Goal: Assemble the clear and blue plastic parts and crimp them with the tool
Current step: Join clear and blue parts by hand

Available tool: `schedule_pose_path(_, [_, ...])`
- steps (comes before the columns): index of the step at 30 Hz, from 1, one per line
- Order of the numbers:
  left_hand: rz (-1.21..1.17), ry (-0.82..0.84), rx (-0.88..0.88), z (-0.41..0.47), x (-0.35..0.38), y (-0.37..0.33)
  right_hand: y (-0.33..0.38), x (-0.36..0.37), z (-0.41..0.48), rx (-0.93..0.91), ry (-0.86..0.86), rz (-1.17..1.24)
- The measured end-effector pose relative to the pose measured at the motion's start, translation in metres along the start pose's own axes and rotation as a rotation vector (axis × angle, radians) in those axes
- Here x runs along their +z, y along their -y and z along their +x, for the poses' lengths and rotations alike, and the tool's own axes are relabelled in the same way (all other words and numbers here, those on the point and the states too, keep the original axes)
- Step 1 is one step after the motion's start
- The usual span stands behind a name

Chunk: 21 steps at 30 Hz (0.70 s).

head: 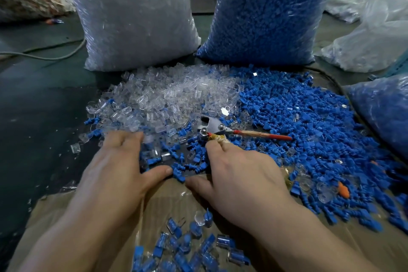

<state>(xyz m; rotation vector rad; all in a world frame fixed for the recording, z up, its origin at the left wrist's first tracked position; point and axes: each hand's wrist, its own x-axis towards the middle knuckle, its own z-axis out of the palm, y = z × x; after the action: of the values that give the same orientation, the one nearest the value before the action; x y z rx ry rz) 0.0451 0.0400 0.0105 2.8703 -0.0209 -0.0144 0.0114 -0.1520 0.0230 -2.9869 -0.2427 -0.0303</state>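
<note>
Clear parts (167,95) and blue parts (298,112) lie in 2 loose heaps on the work surface, clear to the left and blue to the right, mixing where they meet in front of the person. Behind each heap stands its supply, 1 clear bag (132,17) and 1 blue bag (269,11), upright and side by side. This is judged to keep each colour within reach on its own side.

Cardboard (176,201) lies nearest the person and appears to serve as the output area. Assembled pieces (187,247), each a clear shell with a blue insert, are gathered at its near edge.

The left hand (119,165) rests palm down on the mixed parts, fingers spread wide and holding nothing, thumb touching a blue part. The right hand (240,174) lies palm down, fingers nearly straight and close together, tips on the wrapped handle of the tool (217,127). Its thumb lies flat on the cardboard, apart from that handle, so no grasp is formed.

The tool lies where the heaps meet, metal head toward the clear parts, red handle pointing right, judged ready for the right hand.
</note>
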Motion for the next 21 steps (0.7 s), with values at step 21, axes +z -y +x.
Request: schedule_pose_path(21, [-0.369,-0.116,0.28,-0.01,0.0,0.009,-0.008,0.007,0.004,-0.058,-0.041,0.134])
